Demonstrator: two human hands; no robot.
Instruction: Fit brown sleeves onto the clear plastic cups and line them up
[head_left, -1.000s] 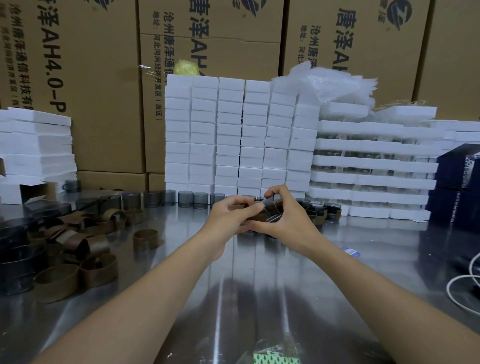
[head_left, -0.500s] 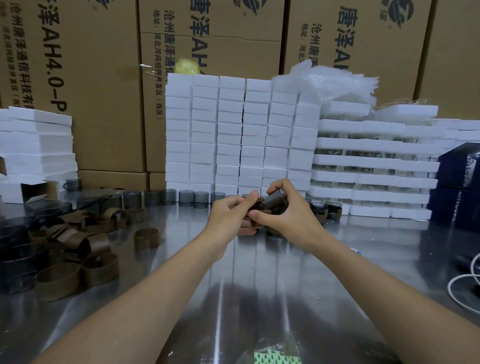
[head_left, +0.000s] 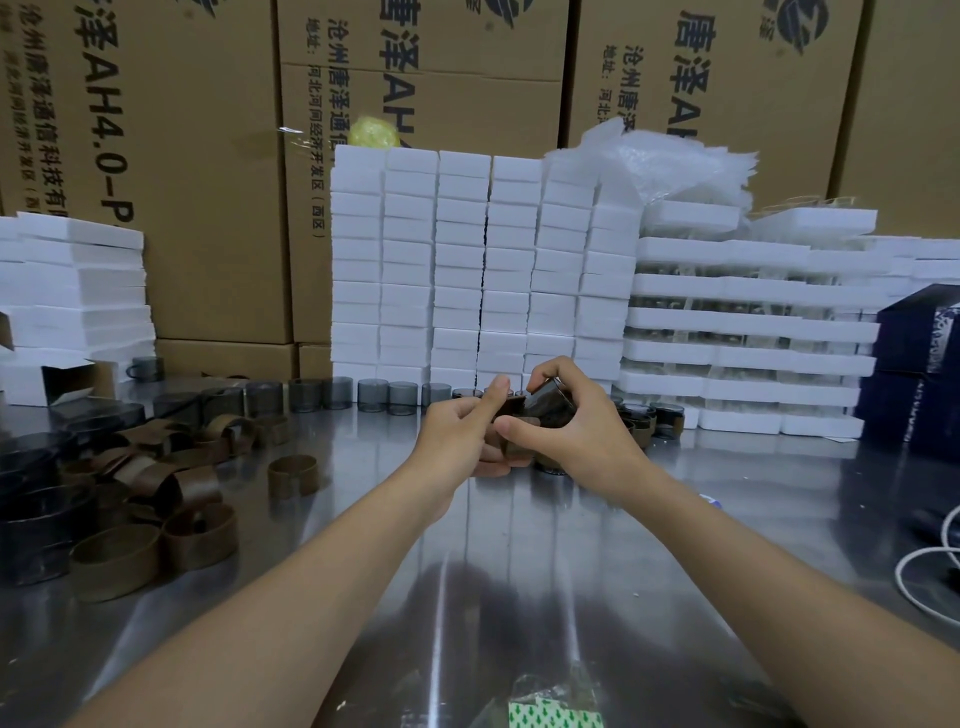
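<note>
Brown ring-shaped sleeve (head_left: 511, 406) meets clear cylindrical plastic cup (head_left: 550, 401).
Left hand (head_left: 460, 434) pinches sleeve, right hand (head_left: 587, 436) grips cup; skew could crease it.

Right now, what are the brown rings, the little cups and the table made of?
Brown sleeves: probably thin leather or card, matte, some squashed flat. Cups: smoky plastic, see-through. Table: likely steel, shiny grey, mirroring the white boxes.

Reflective steel table (head_left: 519, 597); white foam stacks (head_left: 483, 270) behind; printed cardboard cartons (head_left: 208, 156) form wall.
</note>
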